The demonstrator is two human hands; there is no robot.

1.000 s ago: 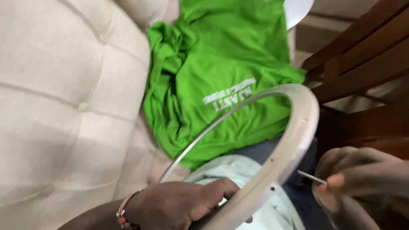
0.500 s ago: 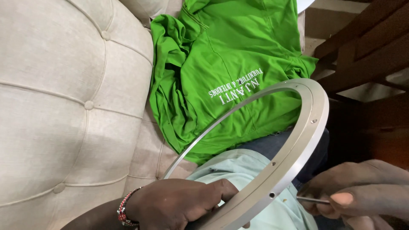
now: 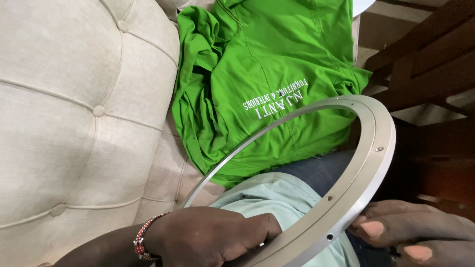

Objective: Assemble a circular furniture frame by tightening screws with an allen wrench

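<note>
The left hand (image 3: 208, 240) grips the silver metal ring (image 3: 341, 198) at its six o'clock rim, fingers curled tight; the right hand (image 3: 415, 235) presses closed fingers against the four o'clock edge; steadying both sides likely keeps the screw holes (image 3: 329, 237) reachable.

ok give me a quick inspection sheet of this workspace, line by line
surface: cream tufted cushion with buttons, no table seen
job's things: flat silver metal ring with small holes, tilted over the lap
clutter: crumpled green shirt with white lettering on the cushion; pale fabric under the ring
hands: left hand grips the ring's lower rim, beaded bracelet on the wrist; right hand at the ring's outer edge, nothing visible in its fingers
cables: nothing seen
surroundings: dark wooden furniture at the right
</note>
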